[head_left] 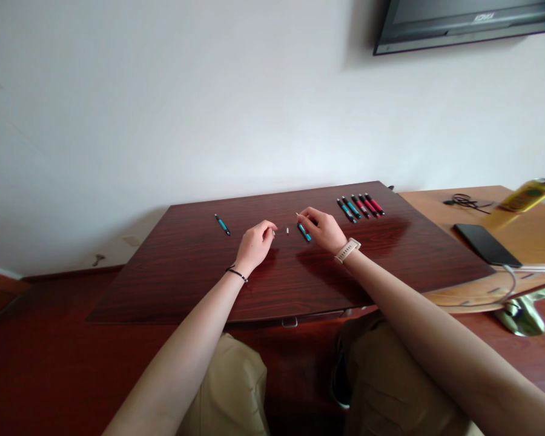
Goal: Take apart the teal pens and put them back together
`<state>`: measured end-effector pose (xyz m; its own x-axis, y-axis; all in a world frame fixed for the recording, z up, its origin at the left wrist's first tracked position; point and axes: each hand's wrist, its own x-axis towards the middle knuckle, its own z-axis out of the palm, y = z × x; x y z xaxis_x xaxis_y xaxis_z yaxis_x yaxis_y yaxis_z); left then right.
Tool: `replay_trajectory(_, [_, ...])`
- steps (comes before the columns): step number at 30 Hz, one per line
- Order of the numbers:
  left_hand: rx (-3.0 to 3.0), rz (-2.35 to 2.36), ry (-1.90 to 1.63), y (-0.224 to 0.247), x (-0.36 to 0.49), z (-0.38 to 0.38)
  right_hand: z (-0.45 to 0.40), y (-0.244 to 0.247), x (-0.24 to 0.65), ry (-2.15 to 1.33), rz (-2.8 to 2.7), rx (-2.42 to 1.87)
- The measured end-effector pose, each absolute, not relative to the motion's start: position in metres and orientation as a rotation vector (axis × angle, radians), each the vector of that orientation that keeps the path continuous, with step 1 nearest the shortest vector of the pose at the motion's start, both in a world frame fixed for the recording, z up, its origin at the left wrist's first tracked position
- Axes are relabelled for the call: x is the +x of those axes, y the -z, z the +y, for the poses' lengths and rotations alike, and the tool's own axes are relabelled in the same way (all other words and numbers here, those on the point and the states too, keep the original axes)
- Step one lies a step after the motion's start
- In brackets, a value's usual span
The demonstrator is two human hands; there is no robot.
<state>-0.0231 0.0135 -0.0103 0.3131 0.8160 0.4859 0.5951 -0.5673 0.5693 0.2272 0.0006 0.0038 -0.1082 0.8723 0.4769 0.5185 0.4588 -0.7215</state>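
Note:
My left hand (255,243) rests over the dark wooden table (200,272), its fingertips pinched round a tiny pale piece that I cannot make out. To the right, my right hand (322,227) is also closed, with the light tip of a thin small part poking out of its pinch. Just under its fingers lies a teal pen barrel (304,233). A small white piece (287,231) stands or lies between both hands. Farther left, a teal and black pen (222,224) lies alone, apart from my left hand.
Teal pens (351,208) and red pens (374,204) lie in a row at the back right. A wooden side desk (476,212) adjoins, bearing a phone (487,244) with a cable, a black cord (467,202) and a yellow can (530,195). A screen (472,27) hangs above.

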Motion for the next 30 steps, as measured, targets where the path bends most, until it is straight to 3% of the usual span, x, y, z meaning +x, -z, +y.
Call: replay_trajectory(30, [2.269, 1.197, -1.052, 0.0123, -0.0176, 0.0104, 0.0006, -0.0089, 0.2197, -0.853, -1.597, -1.010])
